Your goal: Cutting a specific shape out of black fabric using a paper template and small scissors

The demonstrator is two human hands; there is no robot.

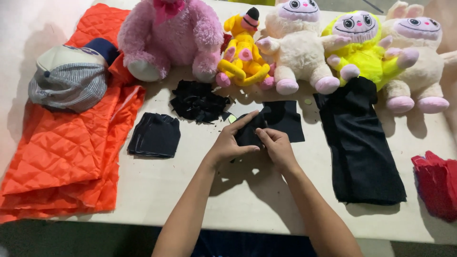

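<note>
My left hand [227, 143] and my right hand [277, 147] meet at the middle of the pale table [157, 190], both gripping a small piece of black fabric [247, 135]. That piece lies over the edge of a flat black fabric square [285, 121] just behind my fingers. Left of my hands sits a stack of cut black pieces [155, 135]. Behind it lies a heap of black scraps [197, 101].
A long black cloth strip [362, 147] lies to the right, red fabric [435, 183] at the right edge. Orange quilted fabric [66, 147] covers the left, with a striped cap [69, 78] on it. Several plush toys line the back: pink [169, 35], yellow [243, 52], cream [297, 45], neon yellow [362, 47].
</note>
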